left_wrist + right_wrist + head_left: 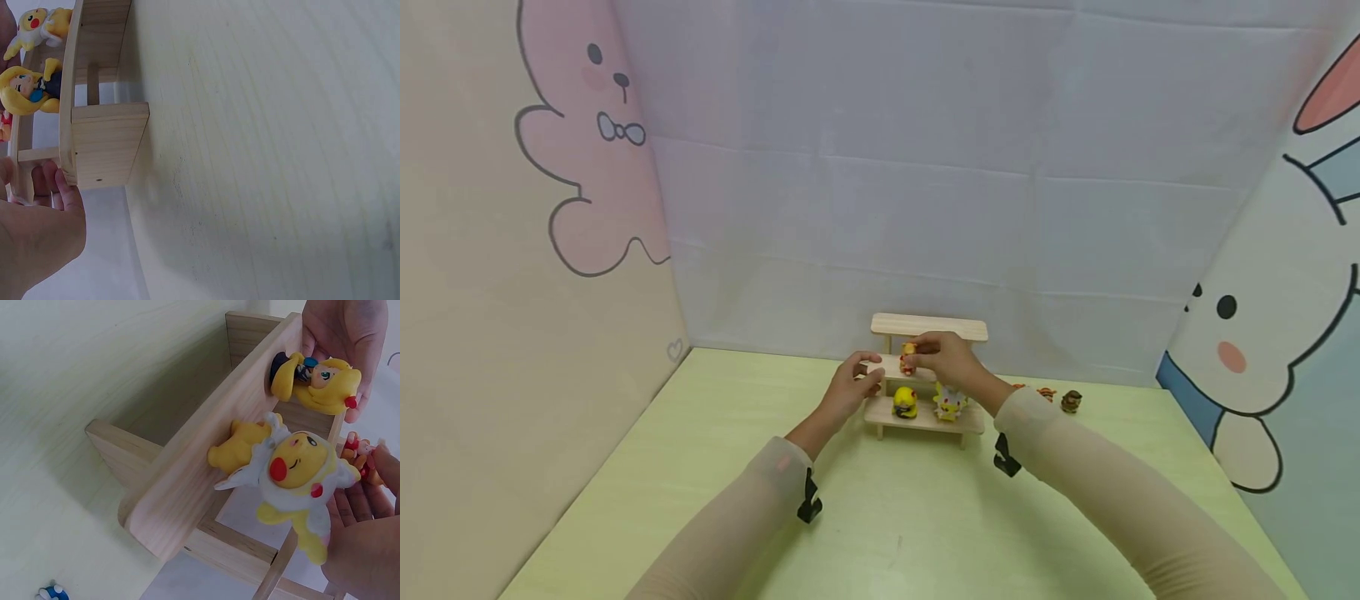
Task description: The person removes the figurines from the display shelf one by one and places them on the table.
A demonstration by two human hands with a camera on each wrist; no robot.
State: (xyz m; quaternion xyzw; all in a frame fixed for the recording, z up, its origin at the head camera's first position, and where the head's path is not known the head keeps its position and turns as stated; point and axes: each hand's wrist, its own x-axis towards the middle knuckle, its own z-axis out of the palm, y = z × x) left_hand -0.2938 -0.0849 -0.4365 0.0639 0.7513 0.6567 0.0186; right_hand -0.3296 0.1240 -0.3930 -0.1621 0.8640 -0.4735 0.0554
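Left hand [850, 387] gripping the wooden stand [928, 326], yellow-haired figure [905, 402] already on its bottom tier [921, 422], right hand [949, 357] pinching a red-orange figure [907, 360] at the middle tier [889, 363], yellow-and-white figure [950, 404] done below. Small figures [1071, 402] on the table [887, 517] are probably what's left

Long beige sleeves [1105, 483], pink mark [783, 462] near left cuff [793, 451]; black wrist fittings [808, 500], bare fingers [67, 192]

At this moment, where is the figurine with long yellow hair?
In the head view, the yellow-haired figurine stands on the left side of the bottom shelf, beside the white-hooded figurine and below the red-orange figurine in the right hand.
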